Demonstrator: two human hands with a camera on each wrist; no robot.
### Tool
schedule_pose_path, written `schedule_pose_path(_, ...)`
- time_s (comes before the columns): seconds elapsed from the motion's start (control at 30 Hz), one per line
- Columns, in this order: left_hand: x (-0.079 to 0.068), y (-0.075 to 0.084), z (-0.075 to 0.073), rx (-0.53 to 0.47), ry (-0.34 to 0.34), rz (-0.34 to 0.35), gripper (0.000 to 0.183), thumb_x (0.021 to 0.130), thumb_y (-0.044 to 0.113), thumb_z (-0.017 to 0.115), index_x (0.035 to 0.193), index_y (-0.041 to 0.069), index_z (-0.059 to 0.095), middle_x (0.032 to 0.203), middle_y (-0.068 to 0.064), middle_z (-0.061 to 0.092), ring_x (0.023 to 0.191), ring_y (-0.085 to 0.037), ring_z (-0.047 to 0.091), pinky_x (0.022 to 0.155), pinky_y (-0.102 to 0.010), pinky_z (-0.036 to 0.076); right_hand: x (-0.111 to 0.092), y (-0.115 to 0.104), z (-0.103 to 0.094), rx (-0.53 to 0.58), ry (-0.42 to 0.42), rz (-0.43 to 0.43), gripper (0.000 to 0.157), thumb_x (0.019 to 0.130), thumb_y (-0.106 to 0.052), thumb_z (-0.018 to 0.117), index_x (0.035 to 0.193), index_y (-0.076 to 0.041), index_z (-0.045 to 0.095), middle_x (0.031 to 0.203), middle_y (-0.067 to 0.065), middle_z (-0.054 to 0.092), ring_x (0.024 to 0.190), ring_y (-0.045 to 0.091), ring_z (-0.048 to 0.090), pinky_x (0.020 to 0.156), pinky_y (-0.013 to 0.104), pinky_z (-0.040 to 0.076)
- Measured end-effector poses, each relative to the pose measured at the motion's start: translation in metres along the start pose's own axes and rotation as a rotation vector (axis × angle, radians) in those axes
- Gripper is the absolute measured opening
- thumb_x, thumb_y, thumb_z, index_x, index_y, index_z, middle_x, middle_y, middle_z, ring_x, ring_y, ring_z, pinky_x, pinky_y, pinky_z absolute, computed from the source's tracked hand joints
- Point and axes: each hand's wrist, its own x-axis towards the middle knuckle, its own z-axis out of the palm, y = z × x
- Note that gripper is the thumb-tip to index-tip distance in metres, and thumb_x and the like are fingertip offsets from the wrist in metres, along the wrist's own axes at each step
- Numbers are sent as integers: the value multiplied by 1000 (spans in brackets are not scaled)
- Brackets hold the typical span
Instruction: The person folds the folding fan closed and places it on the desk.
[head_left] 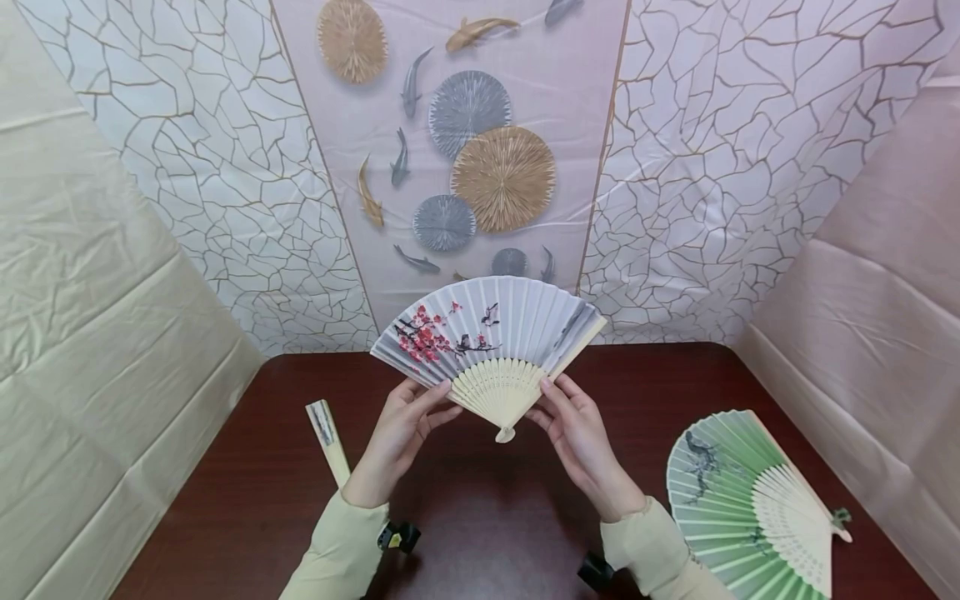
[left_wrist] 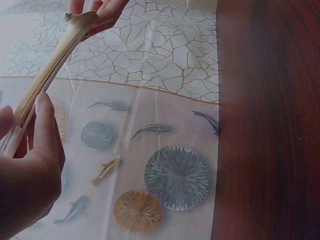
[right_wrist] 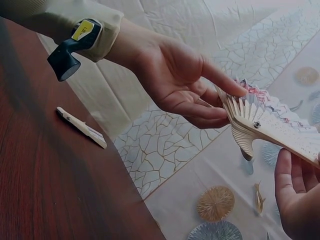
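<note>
Spread wide above the table, a white folding fan (head_left: 517, 321) shows red blossoms, dark branches and small birds on its leaf. Its pale slatted ribs (head_left: 501, 387) meet at a pivot at the bottom. My left hand (head_left: 401, 429) pinches the fan's left edge between thumb and fingers, near where ribs and leaf meet. On the opposite edge my right hand (head_left: 576, 429) grips the outer rib the same way. From the left wrist, the fan's ribs (left_wrist: 52, 57) appear nearly edge-on. The right wrist view shows the pivot (right_wrist: 257, 125) between the two hands.
A closed fan (head_left: 327, 442) lies on the dark red table (head_left: 480, 533) beside my left wrist, partly hidden by it. An open green fan (head_left: 738, 492) lies at the right, its lower part past my right sleeve (head_left: 648, 537). A patterned cloth (head_left: 667, 192) hangs behind the table.
</note>
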Motion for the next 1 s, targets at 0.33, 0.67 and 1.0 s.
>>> schedule_pose_path(0.33,0,2,-2,-15,-32,-10,43,90,9,62,130,0,48,119,-15,58,97,-20,60,88,-46,48,0,0,-1,10,-19,0,26,97,-10,49,121,1,49,106,8,61,93,20,59,79,34,51)
schedule_pose_path(0.67,1,2,-5,-36,-63,-11,43,92,9,58,132,0,46,121,-15,57,98,-21,60,90,-48,45,0,-1,-1,45,-73,4,35,97,-8,48,129,4,43,111,9,60,98,20,57,83,33,50)
schedule_pose_path(1.0,1,0,-4,-56,-39,-33,38,91,6,59,127,-2,48,111,-12,61,91,-19,61,86,-43,50,-1,-2,-2,48,-84,17,32,98,-5,46,128,6,45,112,11,60,98,19,58,84,32,50)
